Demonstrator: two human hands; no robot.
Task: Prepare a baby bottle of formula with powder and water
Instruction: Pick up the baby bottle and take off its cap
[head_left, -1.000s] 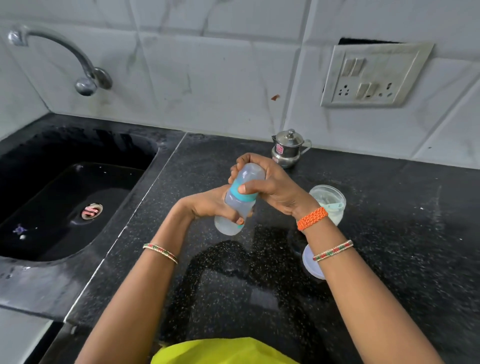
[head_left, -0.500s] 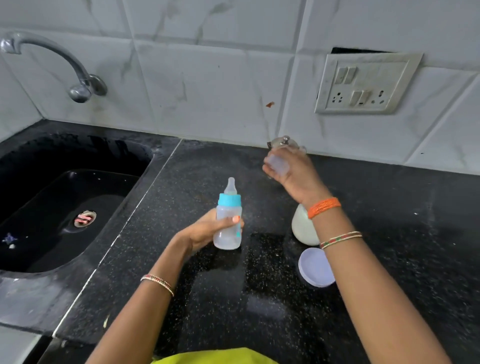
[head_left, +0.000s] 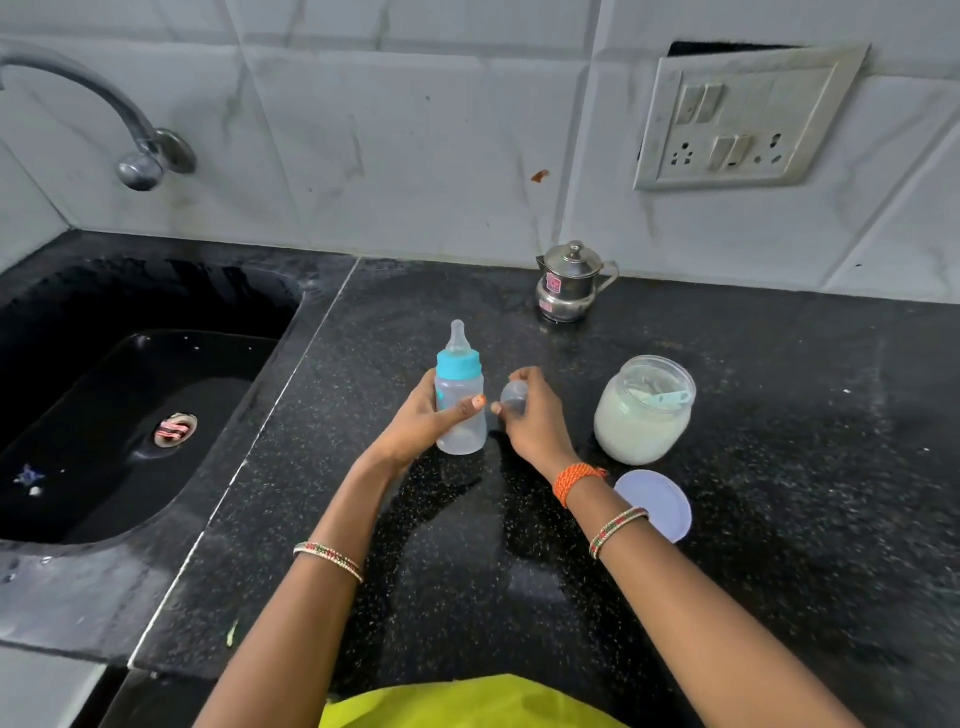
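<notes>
While the left grip (head_left: 423, 421) holds the bottle (head_left: 460, 400) upright on the worktop (head_left: 779, 467), the right grip (head_left: 535, 415) clasps its cap (head_left: 511, 397). Right of that grip stands the open powder jar (head_left: 641, 415).

Left hand (head_left: 423, 421) curls its fingers (head_left: 470, 404) round something upright; just right of them, right hand (head_left: 535, 415) pinches something small.

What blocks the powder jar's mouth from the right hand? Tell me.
Nothing visible does. The powder jar stands open just right of the right hand, its lid flat on the counter nearer the person. The right hand does hold the bottle's clear cap.
</notes>
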